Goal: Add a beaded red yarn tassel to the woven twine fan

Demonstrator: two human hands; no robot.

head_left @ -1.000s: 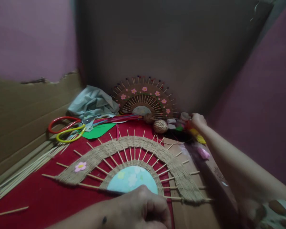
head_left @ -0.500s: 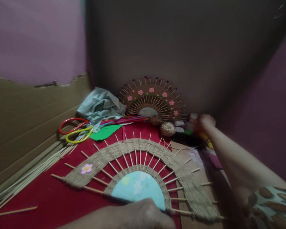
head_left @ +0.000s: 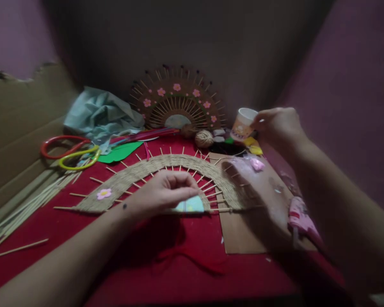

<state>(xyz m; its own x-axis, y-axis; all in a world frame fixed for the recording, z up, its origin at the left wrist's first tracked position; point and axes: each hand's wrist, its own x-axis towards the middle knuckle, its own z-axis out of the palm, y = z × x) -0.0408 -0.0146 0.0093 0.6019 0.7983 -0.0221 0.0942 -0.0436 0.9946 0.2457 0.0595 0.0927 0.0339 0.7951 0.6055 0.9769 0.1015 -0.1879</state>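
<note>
A woven half-round fan frame (head_left: 173, 160) with stick spokes lies on the red cloth, a pink flower (head_left: 104, 194) on its left band. Over its light blue centre (head_left: 192, 204) is my left hand (head_left: 166, 189), fingers curled together; whatever may be between them is too small to make out. My right hand (head_left: 277, 123) pinches the rim of a small white cup (head_left: 241, 124) with an orange print, held tilted at the back right.
Behind stands a finished flowered fan (head_left: 187, 91). Scissors (head_left: 80, 164), green sheet (head_left: 121, 152) and crumpled cloth (head_left: 102, 113) lie left, with thin sticks (head_left: 35, 204). Twine ball (head_left: 204, 139), cardboard (head_left: 243, 232) and pink glue gun (head_left: 302, 217) are centre and right.
The view has shifted, showing more of the near cloth. My right hand now has the cup raised. My left hand has come up over the fan's centre, its fingers curled.
</note>
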